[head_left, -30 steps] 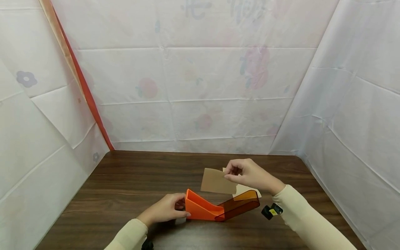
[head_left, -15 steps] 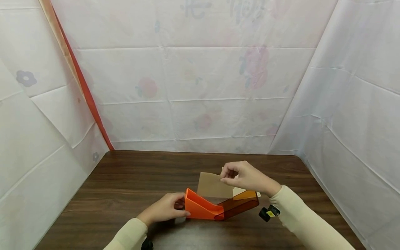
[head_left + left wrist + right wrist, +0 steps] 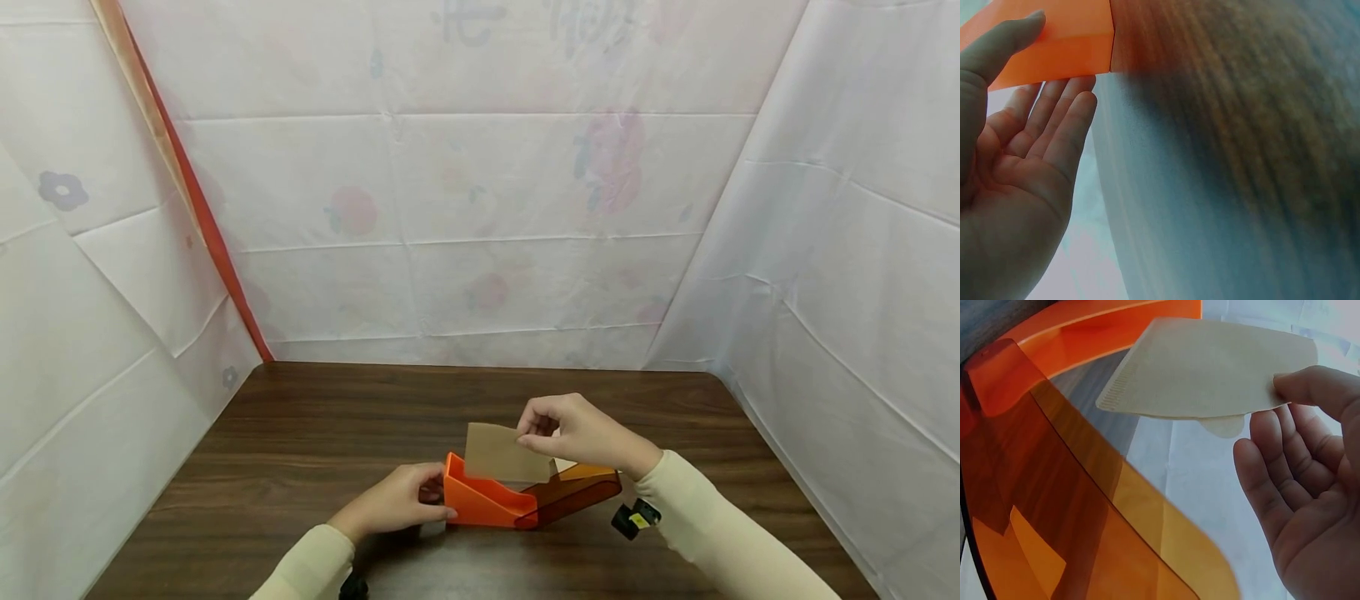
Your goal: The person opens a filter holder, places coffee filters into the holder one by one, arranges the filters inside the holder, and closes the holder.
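Pinched btwn thumb & fingers of the R hand (image 3: 573, 433), held at its right end: a pale, cone-shaped coffee filter paper (image 3: 498, 454), crimped edge visible in the right wrist view. Filter extends left from the grip, long axis approx. L–R, roughly in line w/ the orange filter holder (image 3: 480, 507). It hangs up over the holder's open top; can't tell if the lower edge touches or dips inside. R hand is nearer the filter; L hand (image 3: 401, 496) grips the holder's left end, thumb on its near face, fingers round the back. Holder sits upright on a dark wood-grain table (image 3: 337, 417), w/ its see-through amber lid (image 3: 577, 496) swung open to the right, under the R hand. Behind the lid, a cream paper (image 3: 564, 465) is partly hidden
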The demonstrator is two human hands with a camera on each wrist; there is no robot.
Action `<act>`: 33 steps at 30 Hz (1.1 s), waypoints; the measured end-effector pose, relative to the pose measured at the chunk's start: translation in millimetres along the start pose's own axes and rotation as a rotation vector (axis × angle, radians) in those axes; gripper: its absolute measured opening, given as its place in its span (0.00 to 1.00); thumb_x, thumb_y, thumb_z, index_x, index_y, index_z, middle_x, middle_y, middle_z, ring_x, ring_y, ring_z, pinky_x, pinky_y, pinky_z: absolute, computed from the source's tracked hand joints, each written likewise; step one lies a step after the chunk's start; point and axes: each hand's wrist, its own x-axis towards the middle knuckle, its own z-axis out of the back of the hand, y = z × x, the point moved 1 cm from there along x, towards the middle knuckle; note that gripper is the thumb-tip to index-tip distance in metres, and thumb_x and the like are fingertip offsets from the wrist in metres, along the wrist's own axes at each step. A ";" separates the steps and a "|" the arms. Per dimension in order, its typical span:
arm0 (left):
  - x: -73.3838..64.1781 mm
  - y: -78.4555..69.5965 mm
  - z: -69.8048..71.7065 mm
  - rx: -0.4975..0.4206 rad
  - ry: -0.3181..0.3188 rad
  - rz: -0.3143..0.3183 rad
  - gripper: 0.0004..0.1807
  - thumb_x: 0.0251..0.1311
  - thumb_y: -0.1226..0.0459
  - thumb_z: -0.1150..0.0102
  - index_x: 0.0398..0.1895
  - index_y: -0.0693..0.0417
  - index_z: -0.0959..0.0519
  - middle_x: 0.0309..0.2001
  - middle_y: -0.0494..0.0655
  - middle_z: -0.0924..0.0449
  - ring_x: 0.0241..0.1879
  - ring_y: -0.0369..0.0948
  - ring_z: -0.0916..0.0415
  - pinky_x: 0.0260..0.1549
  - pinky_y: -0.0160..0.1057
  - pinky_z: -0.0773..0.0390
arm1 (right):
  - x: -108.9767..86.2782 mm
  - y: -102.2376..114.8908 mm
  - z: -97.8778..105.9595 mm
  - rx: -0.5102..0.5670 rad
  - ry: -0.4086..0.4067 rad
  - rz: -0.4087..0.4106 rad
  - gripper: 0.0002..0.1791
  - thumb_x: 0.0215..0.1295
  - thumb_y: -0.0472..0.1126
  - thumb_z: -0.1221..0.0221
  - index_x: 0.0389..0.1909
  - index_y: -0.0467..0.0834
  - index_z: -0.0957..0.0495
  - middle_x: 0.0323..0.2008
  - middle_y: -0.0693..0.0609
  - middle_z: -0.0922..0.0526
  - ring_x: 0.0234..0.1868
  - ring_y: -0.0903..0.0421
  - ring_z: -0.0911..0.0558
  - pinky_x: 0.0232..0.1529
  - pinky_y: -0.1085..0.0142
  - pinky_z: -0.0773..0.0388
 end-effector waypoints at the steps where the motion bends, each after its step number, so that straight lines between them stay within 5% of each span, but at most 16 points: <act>1: 0.0 -0.2 -0.2 -0.003 0.001 0.000 0.18 0.61 0.57 0.29 0.53 0.48 0.21 0.48 0.37 0.18 0.48 0.36 0.20 0.49 0.35 0.20 | 0.5 0.2 -1.4 -0.003 0.000 0.005 0.03 0.68 0.39 0.35 0.38 0.51 0.18 0.29 0.58 0.19 0.28 0.59 0.22 0.28 0.67 0.22; 24: -0.8 -1.1 0.8 0.015 -0.009 -0.032 0.18 0.61 0.56 0.29 0.52 0.48 0.21 0.47 0.37 0.18 0.47 0.36 0.19 0.48 0.34 0.20 | 6.4 -1.3 -28.9 -0.145 0.012 -0.046 0.04 0.68 0.40 0.34 0.36 0.54 0.19 0.27 0.66 0.21 0.28 0.66 0.23 0.29 0.70 0.22; 33: -1.2 0.7 0.9 0.011 -0.007 -0.032 0.18 0.61 0.57 0.29 0.52 0.46 0.21 0.47 0.36 0.18 0.48 0.36 0.19 0.48 0.34 0.20 | 6.0 -4.6 -37.4 -0.083 0.040 -0.087 0.02 0.70 0.41 0.36 0.36 0.49 0.18 0.28 0.63 0.20 0.26 0.66 0.23 0.28 0.70 0.22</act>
